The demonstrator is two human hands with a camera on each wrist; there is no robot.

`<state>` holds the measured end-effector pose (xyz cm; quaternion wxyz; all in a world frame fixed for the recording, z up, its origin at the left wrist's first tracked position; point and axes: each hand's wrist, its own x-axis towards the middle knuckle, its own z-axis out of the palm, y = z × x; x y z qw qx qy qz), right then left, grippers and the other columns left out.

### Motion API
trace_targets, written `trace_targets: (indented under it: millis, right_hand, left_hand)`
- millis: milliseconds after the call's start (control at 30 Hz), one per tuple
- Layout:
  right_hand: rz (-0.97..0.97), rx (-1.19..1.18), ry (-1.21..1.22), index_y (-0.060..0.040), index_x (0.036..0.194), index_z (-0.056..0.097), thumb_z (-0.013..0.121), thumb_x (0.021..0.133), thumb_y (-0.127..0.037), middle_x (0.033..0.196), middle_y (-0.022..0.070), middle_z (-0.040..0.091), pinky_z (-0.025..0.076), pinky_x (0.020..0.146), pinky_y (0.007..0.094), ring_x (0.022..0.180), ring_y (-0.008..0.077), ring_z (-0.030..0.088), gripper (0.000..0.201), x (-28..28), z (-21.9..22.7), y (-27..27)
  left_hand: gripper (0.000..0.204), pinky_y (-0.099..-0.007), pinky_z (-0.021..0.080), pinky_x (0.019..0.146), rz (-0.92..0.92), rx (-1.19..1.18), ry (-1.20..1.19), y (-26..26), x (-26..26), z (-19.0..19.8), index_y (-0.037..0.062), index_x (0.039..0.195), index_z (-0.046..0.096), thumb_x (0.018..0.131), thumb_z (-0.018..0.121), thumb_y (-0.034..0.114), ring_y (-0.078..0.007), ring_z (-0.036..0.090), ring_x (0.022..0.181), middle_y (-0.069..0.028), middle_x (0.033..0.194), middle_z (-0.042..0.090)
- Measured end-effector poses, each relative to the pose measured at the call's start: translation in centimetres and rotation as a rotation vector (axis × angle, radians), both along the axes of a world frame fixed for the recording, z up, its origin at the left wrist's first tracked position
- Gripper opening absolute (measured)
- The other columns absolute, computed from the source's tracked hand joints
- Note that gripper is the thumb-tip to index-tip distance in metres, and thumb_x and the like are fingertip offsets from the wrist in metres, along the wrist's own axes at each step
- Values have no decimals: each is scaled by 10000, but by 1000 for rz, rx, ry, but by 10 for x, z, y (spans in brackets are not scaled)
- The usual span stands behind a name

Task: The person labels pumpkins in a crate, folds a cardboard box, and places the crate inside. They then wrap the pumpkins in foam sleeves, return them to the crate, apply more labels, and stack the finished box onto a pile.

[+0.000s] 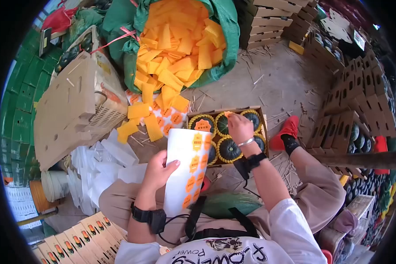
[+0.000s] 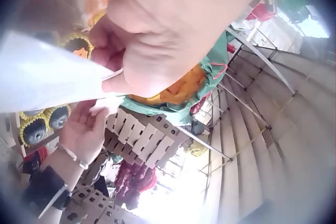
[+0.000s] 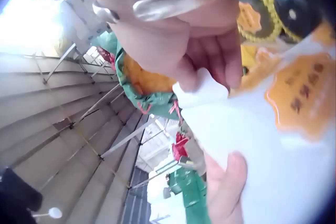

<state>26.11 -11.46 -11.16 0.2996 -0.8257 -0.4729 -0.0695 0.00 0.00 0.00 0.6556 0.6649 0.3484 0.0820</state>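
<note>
My left hand (image 1: 157,170) (image 2: 163,29) (image 3: 227,187) grips a white sheet (image 1: 176,176) (image 2: 42,77) (image 3: 262,171) of orange stickers by its left edge. Between right thumb and fingers, my right hand (image 1: 242,130) (image 2: 84,132) (image 3: 210,50) pinches a single sticker (image 1: 227,114) (image 2: 107,103) (image 3: 202,90), its white back showing in the right wrist view. In the head view this hand is above a cardboard box (image 1: 263,121) of dark green squashes (image 1: 228,148) in yellow foam nets. An orange sticker (image 1: 202,125) lies on the upper-left squash; the sheet and right hand hide parts of others.
Beyond the box stands a green sack (image 1: 226,39) full of yellow foam pieces (image 1: 171,66). Stacked cartons (image 1: 268,22) line the back and right. A tan carton (image 1: 68,110) and white plastic sheets (image 1: 92,171) are at left. A large green melon (image 1: 226,204) rests near the lap.
</note>
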Motion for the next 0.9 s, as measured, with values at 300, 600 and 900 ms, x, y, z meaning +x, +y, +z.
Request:
trace_targets:
  millis: [300, 600, 900]
  right_hand:
    - [201, -128, -55, -39, 923, 622, 638, 710, -161, 1050, 70, 579, 471, 851, 338, 1089, 216, 509, 246, 2, -43, 2]
    - [90, -341, -62, -261, 1188, 533, 650, 742, -317, 1301, 188, 396, 354, 987, 398, 1211, 339, 382, 464, 4, -54, 0]
    - [306, 117, 520, -107, 1238, 495, 670, 765, -275, 1257, 274, 429, 393, 923, 406, 1146, 382, 451, 532, -86, 102, -16]
  left_hand:
    - [241, -232, 447, 646, 132, 55, 69, 13, -2, 5, -44, 942, 561, 847, 616, 170, -72, 529, 718, -44, 831, 609]
    - [277, -248, 448, 750, 179, -27, -103, 19, 0, 13, -35, 1064, 540, 865, 573, 155, -97, 554, 841, -55, 970, 613]
    - [257, -254, 473, 727, 33, -346, -323, 4, -8, 19, 9, 1025, 601, 787, 639, 98, -91, 578, 811, -31, 917, 627]
